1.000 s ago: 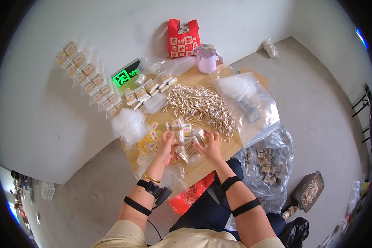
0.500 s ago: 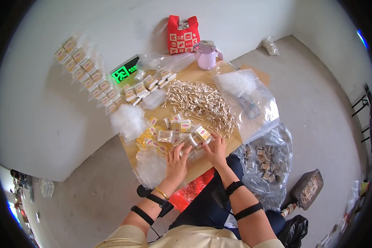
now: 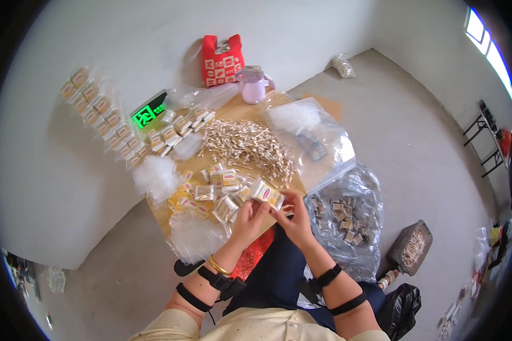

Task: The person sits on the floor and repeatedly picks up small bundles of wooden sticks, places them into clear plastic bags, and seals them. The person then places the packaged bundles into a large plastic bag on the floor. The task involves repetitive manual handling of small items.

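Both my hands hold one clear packet of cotton swabs (image 3: 265,192) with a yellow-and-white label, just over the table's near edge. My left hand (image 3: 249,220) pinches its lower left side, and my right hand (image 3: 293,220) grips its lower right side. Left of it, more packed bundles of swabs (image 3: 226,208) lie together. Beyond the hands spreads a big heap of loose cotton swabs (image 3: 244,142). Small yellow label cards (image 3: 182,199) are scattered at the left, with a stack of clear plastic bags (image 3: 194,233) nearer me.
Packed swab packets (image 3: 176,132) are lined up on the wooden table (image 3: 233,107) and stacked in rows at far left. A lilac jug (image 3: 254,88) and red bag (image 3: 222,61) stand at the back. On the floor are a large plastic sack (image 3: 364,250) and a grey bin (image 3: 411,248).
My hands have lifted the packet from among the bundles and now hold it together, closer to each other. The whole view has shifted, with the table sitting further left.
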`<state>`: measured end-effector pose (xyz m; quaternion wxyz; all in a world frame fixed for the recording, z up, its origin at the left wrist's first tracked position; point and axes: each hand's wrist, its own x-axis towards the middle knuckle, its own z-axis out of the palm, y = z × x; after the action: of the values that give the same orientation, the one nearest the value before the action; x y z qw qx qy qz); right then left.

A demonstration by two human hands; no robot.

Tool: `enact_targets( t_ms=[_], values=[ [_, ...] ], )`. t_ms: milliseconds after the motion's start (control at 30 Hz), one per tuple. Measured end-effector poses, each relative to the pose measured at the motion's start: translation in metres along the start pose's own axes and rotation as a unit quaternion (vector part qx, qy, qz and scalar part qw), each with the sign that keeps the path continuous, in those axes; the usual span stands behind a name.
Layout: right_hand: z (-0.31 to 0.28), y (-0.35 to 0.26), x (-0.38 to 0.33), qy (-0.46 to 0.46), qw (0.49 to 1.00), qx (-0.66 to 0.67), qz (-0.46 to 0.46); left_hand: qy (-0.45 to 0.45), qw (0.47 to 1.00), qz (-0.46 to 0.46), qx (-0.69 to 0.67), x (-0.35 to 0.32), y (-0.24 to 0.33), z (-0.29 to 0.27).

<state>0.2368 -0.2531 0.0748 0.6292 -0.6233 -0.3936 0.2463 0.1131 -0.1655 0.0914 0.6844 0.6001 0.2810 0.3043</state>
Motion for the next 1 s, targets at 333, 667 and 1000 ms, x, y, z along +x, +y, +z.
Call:
enact_targets(
  t_ms=[333,667,1000],
  values=[
    [-0.099,-0.094,-0.055,-0.012,0.976,-0.214,-0.043,-0.245,0.935,0.081,0.245,-0.034,0.040,0.057],
    [-0.125,-0.092,-0.123,0.084,0.979,-0.188,0.015,-0.201,0.909,0.236,0.278,-0.084,0.053,0.099],
    [-0.124,-0.114,-0.157,0.089,0.984,-0.152,0.008,-0.234,0.923,0.204,0.225,-0.108,0.062,0.125]
  ],
)
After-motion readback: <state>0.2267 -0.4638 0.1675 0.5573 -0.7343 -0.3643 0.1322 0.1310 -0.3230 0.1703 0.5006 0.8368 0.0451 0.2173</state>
